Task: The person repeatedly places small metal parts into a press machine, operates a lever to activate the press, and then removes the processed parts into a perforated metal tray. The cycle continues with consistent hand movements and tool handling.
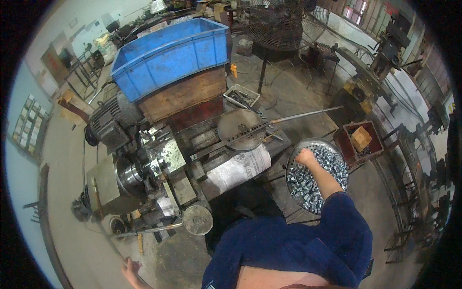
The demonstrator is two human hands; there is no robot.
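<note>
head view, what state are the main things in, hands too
right hand's grip, over the metal pieces, open or closed unclear
left hand's grip, partly in view near the lower edge, state unclear
round pan, open, holding many loose pieces
blue bin, open-topped, bottom hidden
red tray, open, holding a tan block
floor fan, spinning or still, cannot tell

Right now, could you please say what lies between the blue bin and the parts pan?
The head view shows a rectangular tray and a metal disc, crossed by a perforated bar, between bin and pan.
</note>
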